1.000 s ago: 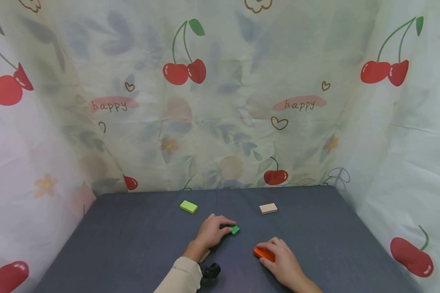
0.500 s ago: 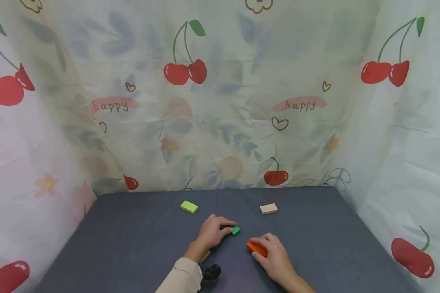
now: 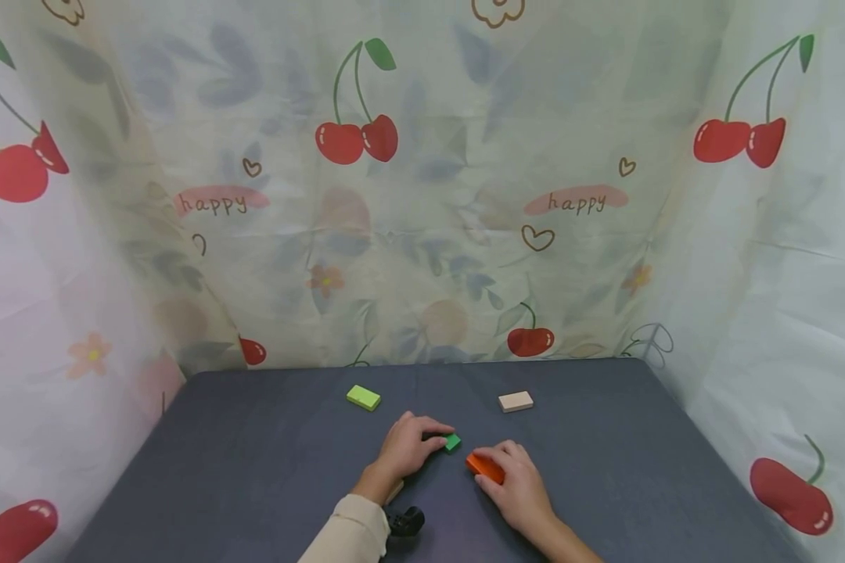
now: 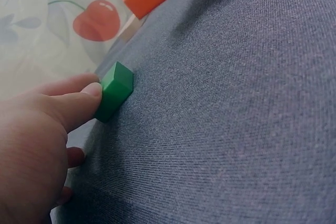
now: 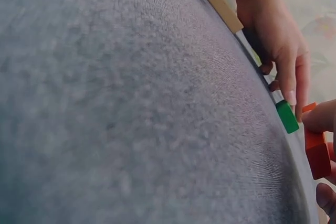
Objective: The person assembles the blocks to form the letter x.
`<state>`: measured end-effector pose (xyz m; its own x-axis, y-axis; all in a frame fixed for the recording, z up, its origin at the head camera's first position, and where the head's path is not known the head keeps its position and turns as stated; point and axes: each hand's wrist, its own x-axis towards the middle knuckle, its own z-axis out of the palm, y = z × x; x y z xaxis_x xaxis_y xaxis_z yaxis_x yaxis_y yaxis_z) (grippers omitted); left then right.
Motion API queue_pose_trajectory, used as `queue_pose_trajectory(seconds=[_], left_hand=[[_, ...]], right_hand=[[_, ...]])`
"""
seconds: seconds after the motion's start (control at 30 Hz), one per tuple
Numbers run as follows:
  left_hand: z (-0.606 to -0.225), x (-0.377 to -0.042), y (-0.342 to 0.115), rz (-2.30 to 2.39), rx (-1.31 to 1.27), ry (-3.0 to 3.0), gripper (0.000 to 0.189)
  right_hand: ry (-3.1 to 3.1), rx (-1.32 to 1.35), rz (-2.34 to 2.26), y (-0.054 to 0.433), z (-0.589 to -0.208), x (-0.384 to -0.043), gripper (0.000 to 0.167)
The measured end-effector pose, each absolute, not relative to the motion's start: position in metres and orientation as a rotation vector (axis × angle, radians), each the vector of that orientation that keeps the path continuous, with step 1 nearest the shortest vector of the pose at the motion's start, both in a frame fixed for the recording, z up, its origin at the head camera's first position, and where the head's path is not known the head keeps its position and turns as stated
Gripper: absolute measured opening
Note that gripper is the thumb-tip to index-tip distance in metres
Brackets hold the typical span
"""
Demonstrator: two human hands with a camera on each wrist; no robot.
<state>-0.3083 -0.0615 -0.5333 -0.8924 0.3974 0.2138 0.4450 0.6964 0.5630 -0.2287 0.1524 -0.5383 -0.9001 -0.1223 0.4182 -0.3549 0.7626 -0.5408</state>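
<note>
- Orange block has moved left and away from me, nearer the green block, along with my right hand.
- Right: thumb and fingers pinch it; gap to green remains. Whether it clears the worktop, cannot tell.
- My left hand, unmoved, pinches green on the worktop.
- Judgement: keep green steady, travel slowly, square faces before any contact.

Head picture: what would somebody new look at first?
Probably the red cherries on the pale cloth behind the table. Next, perhaps, the bright orange block gripped by the right hand, just right of the green block that the left hand pinches.
</note>
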Motion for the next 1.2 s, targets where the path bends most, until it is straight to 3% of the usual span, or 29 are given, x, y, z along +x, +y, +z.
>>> queue_pose_trajectory(seconds=[1.2], left_hand=[[-0.537,-0.31,-0.062,-0.972,-0.729,-2.786,0.022]], right_hand=[[-2.636,0.358,0.934,0.132,-0.543,-0.253,0.024]])
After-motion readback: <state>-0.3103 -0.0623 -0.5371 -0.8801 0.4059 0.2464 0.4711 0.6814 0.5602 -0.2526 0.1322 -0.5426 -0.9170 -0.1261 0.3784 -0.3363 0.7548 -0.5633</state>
